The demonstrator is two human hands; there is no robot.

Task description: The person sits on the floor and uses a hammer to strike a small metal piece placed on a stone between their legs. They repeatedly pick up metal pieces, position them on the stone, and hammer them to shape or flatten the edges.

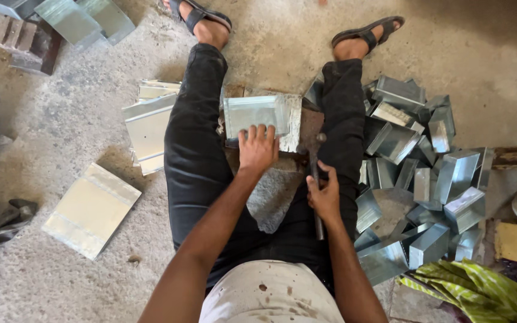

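I sit on a concrete floor with my legs in black trousers spread apart. My left hand presses flat, fingers apart, on the near edge of a shiny sheet-metal piece that lies on a block between my legs. My right hand grips the handle of a hammer, whose head points away from me next to the sheet's right edge. The hammer rests low beside my right thigh.
A heap of several folded sheet-metal boxes lies to my right. Flat metal sheets are stacked left of my left leg, and one more sheet lies nearer. A green-yellow cloth sits at the lower right. Bricks stand at the top left.
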